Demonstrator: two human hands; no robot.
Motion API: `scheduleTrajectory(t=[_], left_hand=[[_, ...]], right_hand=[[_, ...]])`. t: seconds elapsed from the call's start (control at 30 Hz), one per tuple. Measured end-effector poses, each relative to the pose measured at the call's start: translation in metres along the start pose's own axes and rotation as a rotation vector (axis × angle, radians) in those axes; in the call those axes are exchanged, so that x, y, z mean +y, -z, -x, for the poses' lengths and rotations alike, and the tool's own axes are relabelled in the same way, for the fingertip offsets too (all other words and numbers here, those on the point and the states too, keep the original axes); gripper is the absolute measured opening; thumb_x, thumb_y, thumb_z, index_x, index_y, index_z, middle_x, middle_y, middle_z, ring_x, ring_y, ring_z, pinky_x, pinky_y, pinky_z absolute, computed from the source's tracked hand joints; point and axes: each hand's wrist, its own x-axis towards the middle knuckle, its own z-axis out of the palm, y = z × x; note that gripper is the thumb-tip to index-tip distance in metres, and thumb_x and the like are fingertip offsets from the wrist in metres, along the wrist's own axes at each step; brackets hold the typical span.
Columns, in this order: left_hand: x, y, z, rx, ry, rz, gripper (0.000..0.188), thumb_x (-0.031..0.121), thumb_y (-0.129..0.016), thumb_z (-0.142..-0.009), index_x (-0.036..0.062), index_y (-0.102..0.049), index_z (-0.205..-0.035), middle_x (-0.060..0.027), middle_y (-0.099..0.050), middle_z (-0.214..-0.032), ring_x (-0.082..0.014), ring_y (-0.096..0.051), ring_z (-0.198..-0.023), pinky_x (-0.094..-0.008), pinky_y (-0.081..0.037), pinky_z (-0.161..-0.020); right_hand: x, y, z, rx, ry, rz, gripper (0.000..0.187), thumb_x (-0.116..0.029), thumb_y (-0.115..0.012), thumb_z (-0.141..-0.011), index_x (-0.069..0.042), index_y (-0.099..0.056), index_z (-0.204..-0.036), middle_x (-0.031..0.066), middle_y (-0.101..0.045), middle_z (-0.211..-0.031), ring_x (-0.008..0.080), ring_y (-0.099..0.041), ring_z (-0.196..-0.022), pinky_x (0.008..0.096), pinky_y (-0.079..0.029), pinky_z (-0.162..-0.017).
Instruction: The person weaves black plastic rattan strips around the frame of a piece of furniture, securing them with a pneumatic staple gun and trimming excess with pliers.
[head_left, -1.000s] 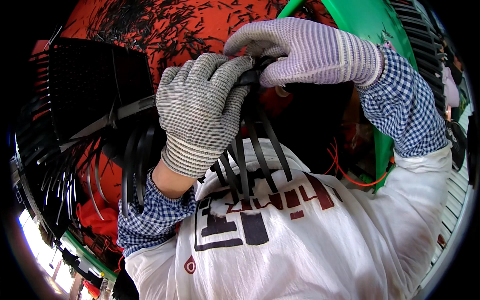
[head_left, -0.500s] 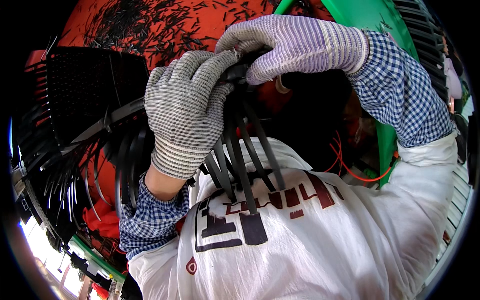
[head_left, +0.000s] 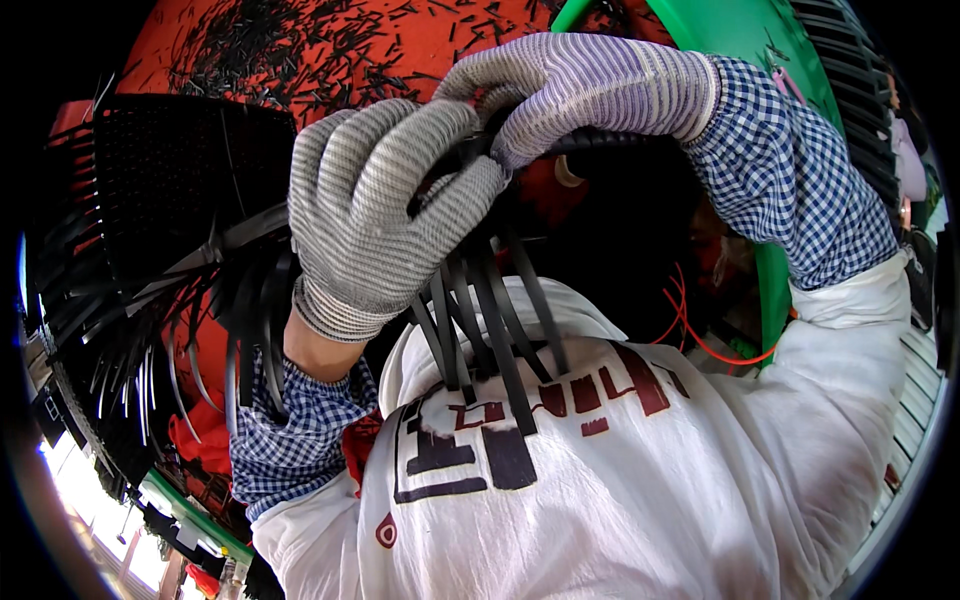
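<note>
Through the head camera I see the grey-striped, knit-gloved left hand (head_left: 365, 210) arched, its thumb pointing at the lilac-striped, knit-gloved right hand (head_left: 605, 90), whose fingers curl inward. They meet over dark material; I cannot tell whether either is closed or gripping. I count two hands and at least five flat black strips (head_left: 500, 335) hanging below them, before a white cloth garment (head_left: 640, 500) with dark and maroon block print (head_left: 510, 460)

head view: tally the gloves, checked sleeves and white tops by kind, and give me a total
Gloves: 2
Checked sleeves: 2
White top: 1
Total: 5
</note>
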Motion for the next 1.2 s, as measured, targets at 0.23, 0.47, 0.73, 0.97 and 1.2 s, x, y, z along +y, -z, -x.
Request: scheduleTrajectory(t=[0.23,0.47,0.73,0.97,1.2], left_hand=[[0.009,-0.007,0.006,0.117,-0.131,-0.208,0.026,0.028,-0.080,-0.074,0.0342,-0.076,-0.099,0.0093,-0.070,-0.115,-0.0200,-0.061,-0.111,-0.0409,-0.043,-0.100],[0.012,-0.022,0.012,0.104,-0.131,-0.285,0.019,0.029,-0.078,-0.077,0.0291,-0.076,-0.096,0.0101,-0.072,-0.110,-0.0172,-0.061,-0.114,-0.0413,-0.039,-0.106],[0.013,-0.015,0.001,0.079,-0.006,-0.149,0.020,0.016,-0.076,-0.076,0.0162,-0.068,-0.095,0.0018,-0.071,-0.107,-0.0241,-0.062,-0.108,-0.0416,-0.041,-0.096],[0.004,-0.006,0.016,0.078,0.288,0.431,0.019,-0.009,-0.065,-0.087,0.0033,-0.059,-0.100,-0.0082,-0.066,-0.103,-0.0205,-0.064,-0.095,-0.0339,-0.051,-0.087],[0.009,-0.007,0.004,0.023,0.448,0.590,0.020,-0.011,-0.064,-0.084,0.0020,-0.060,-0.099,-0.0101,-0.065,-0.096,-0.0240,-0.064,-0.089,-0.0359,-0.051,-0.088]], right_hand=[[0.004,0.005,0.007,0.015,0.101,0.210,0.058,-0.030,-0.073,-0.084,-0.001,-0.059,-0.133,0.0108,-0.066,-0.120,0.0202,-0.061,-0.115,0.0354,-0.047,-0.103],[0.015,0.005,0.008,0.032,0.114,0.278,0.048,-0.030,-0.068,-0.091,-0.001,-0.061,-0.129,0.0097,-0.066,-0.117,0.0186,-0.062,-0.112,0.0349,-0.049,-0.100],[0.002,0.002,0.023,0.247,0.104,0.374,0.032,-0.026,-0.063,-0.099,-0.001,-0.065,-0.119,0.0081,-0.068,-0.108,0.0171,-0.066,-0.102,0.0315,-0.051,-0.095],[0.015,-0.035,0.029,0.521,0.286,0.638,0.027,-0.011,-0.073,-0.090,-0.002,-0.067,-0.115,0.0082,-0.072,-0.101,0.0179,-0.069,-0.097,0.0340,-0.054,-0.092],[0.035,-0.050,0.021,0.723,0.631,0.541,0.028,-0.026,-0.080,-0.081,-0.008,-0.071,-0.100,0.0090,-0.069,-0.099,0.0296,-0.068,-0.095,0.0398,-0.055,-0.086]])
